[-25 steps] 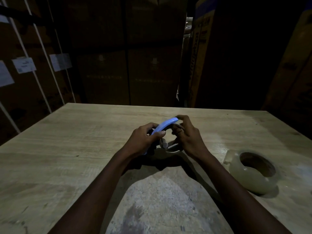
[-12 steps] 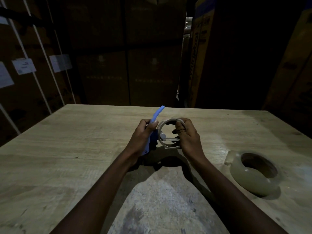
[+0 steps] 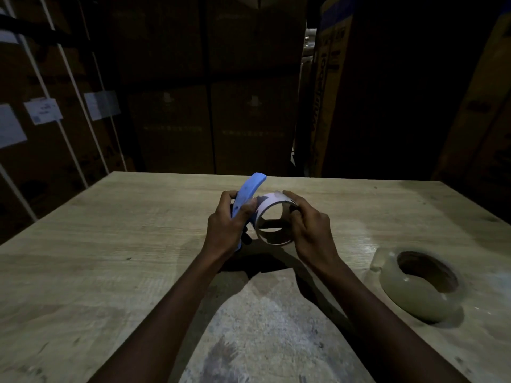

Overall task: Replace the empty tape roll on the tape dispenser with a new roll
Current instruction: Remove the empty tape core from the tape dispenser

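Above the middle of the wooden table (image 3: 116, 252), my left hand (image 3: 226, 228) grips a blue tape dispenser (image 3: 247, 193) whose curved handle points up and away. My right hand (image 3: 309, 228) pinches the rim of the empty tape roll (image 3: 272, 205), a thin pale cardboard ring beside the dispenser, its open side facing me. Dark spokes of the dispenser's hub show inside the ring. Whether the ring still sits on the hub is unclear. A full roll of tape (image 3: 420, 288), beige and thick, lies flat on the table to the right.
Stacked cardboard boxes (image 3: 210, 106) stand behind the table's far edge, dimly lit. More boxes with white labels and straps (image 3: 44, 110) fill the left side. A pale worn patch (image 3: 265, 333) marks the table near me.
The blue dispenser handle swung from lying over the hands to pointing upward. The empty ring came into plain sight and my right hand turned its open side toward me.
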Available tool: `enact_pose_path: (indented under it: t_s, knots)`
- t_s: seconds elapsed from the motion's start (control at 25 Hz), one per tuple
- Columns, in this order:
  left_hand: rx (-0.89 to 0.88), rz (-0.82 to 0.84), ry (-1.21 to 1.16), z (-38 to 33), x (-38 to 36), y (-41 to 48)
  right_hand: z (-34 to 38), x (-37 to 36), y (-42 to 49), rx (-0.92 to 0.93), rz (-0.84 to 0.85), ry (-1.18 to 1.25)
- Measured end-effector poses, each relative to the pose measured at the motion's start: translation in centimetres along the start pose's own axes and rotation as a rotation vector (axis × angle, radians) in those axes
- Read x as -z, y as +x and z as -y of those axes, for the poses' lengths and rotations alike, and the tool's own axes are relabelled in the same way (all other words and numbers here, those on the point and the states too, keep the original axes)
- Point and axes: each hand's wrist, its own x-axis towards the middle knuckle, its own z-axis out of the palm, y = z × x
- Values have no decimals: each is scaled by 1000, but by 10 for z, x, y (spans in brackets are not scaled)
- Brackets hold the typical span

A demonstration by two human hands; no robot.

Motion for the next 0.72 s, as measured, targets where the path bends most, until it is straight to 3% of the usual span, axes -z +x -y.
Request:
enact_pose_path:
  t_s: [0.36, 0.48, 0.72]
  knots:
    - [-59, -87, 89, -3, 0, -2, -2, 4, 1, 130, 10, -162]
    - [-32, -152, 103, 1, 10, 2, 3, 6, 2, 160, -43, -65]
    - [44, -198, -44, -5, 7, 0, 16, 9, -3, -531, 44, 816]
